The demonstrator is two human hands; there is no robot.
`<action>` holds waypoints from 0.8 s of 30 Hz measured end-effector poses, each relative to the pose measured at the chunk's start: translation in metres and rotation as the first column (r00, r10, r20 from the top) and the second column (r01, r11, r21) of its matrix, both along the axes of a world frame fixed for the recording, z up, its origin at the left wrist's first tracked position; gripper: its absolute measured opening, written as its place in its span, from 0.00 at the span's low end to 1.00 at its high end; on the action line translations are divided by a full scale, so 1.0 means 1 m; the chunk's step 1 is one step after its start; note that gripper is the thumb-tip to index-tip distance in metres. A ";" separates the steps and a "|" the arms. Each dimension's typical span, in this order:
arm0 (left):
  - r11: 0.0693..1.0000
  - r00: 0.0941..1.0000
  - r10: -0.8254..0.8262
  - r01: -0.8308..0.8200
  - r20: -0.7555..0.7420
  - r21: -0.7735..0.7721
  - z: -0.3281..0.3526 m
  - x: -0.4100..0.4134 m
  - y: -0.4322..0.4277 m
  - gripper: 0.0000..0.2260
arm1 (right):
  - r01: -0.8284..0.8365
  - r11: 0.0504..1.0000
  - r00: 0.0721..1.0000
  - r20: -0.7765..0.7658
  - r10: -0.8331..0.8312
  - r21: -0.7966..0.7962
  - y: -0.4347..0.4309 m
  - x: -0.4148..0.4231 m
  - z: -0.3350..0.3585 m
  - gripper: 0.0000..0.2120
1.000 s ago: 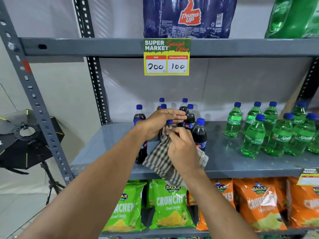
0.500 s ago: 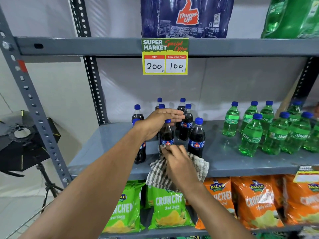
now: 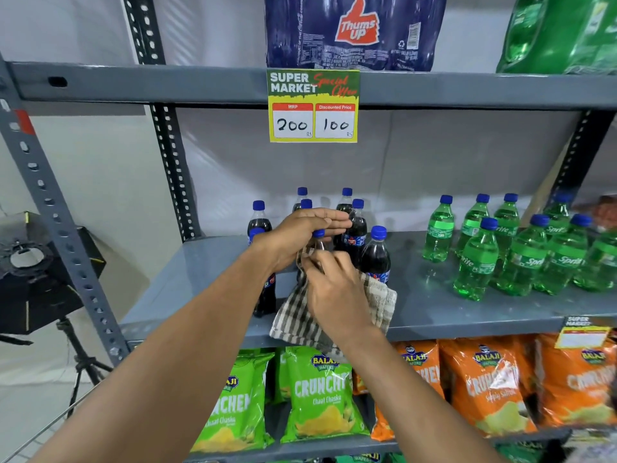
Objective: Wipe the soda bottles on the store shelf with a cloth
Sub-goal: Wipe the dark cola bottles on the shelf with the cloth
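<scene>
Several dark cola bottles with blue caps stand on the grey middle shelf (image 3: pixel 200 289). My left hand (image 3: pixel 300 232) holds the top of one front cola bottle (image 3: pixel 318 236), fingers lying over its cap. My right hand (image 3: pixel 334 289) presses a brown-and-white checked cloth (image 3: pixel 300 325) around that bottle's neck and body, which the cloth and hand hide. Another cola bottle (image 3: pixel 376 255) stands just to the right of my right hand. A further one (image 3: pixel 265 295) stands behind my left wrist.
Several green Sprite bottles (image 3: pixel 477 262) fill the shelf's right side. A price tag (image 3: pixel 313 105) hangs from the upper shelf, under a Thums Up pack (image 3: pixel 355 28). Green (image 3: pixel 317 396) and orange (image 3: pixel 484 385) snack bags sit below. A studio light (image 3: pixel 30 272) on a stand is at left.
My right hand with the cloth has slid back up the bottle from its lower body to its neck. My left hand stays on the cap.
</scene>
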State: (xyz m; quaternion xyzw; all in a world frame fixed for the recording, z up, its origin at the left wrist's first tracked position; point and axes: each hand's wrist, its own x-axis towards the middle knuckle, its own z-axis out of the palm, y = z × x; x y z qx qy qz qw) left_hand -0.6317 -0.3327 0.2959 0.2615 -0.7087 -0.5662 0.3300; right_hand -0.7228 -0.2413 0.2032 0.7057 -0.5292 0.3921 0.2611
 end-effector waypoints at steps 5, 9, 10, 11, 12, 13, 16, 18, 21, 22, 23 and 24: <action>0.999 1.000 0.022 -0.021 0.020 -0.025 0.001 0.000 0.001 0.17 | -0.008 0.999 0.995 -0.099 0.011 0.031 0.002 -0.006 -0.029 0.15; 0.999 0.999 0.027 -0.026 0.028 -0.032 0.001 -0.001 0.000 0.17 | -0.040 0.991 0.995 -0.083 0.050 0.128 0.008 -0.012 -0.048 0.22; 0.999 0.999 0.026 -0.025 0.031 -0.033 0.001 -0.001 0.000 0.17 | -0.049 0.990 0.996 -0.062 0.057 0.130 0.009 -0.014 -0.049 0.21; 0.999 0.999 0.027 -0.026 0.032 -0.033 0.001 -0.001 0.000 0.17 | -0.061 0.991 0.997 -0.031 0.065 0.120 0.009 -0.016 -0.049 0.20; 0.999 0.999 0.027 -0.026 0.032 -0.033 0.001 0.000 0.000 0.17 | -0.073 0.992 0.997 0.009 0.072 0.103 0.010 -0.017 -0.047 0.19; 0.999 0.999 0.027 -0.026 0.030 -0.032 0.001 0.000 0.000 0.17 | -0.081 0.993 0.996 0.051 0.077 0.083 0.009 -0.017 -0.043 0.19; 0.999 0.999 0.020 -0.019 0.025 -0.028 0.001 0.000 -0.001 0.17 | -0.064 0.998 0.988 0.139 0.064 -0.004 0.006 -0.014 -0.022 0.15; 1.000 1.000 0.013 -0.013 0.017 -0.019 0.002 0.001 0.000 0.17 | -0.060 0.997 0.982 0.176 0.069 -0.055 0.001 -0.010 -0.007 0.15; 1.000 1.000 0.005 -0.004 -0.015 0.018 0.002 0.001 0.001 0.17 | -0.049 0.997 0.983 0.175 0.060 -0.063 -0.004 -0.003 0.012 0.19; 1.000 1.000 0.004 -0.004 -0.018 0.024 0.002 0.001 0.002 0.17 | -0.051 0.997 0.986 0.157 0.058 -0.051 -0.004 -0.001 0.014 0.19; 1.000 1.000 0.005 -0.004 -0.015 0.025 0.003 0.001 0.003 0.17 | -0.049 0.998 0.990 0.131 0.053 -0.036 -0.004 0.001 0.015 0.18; 1.000 1.000 0.007 -0.007 -0.006 0.020 0.003 0.001 0.003 0.17 | -0.042 0.999 0.994 0.103 0.043 -0.021 -0.003 0.002 0.014 0.17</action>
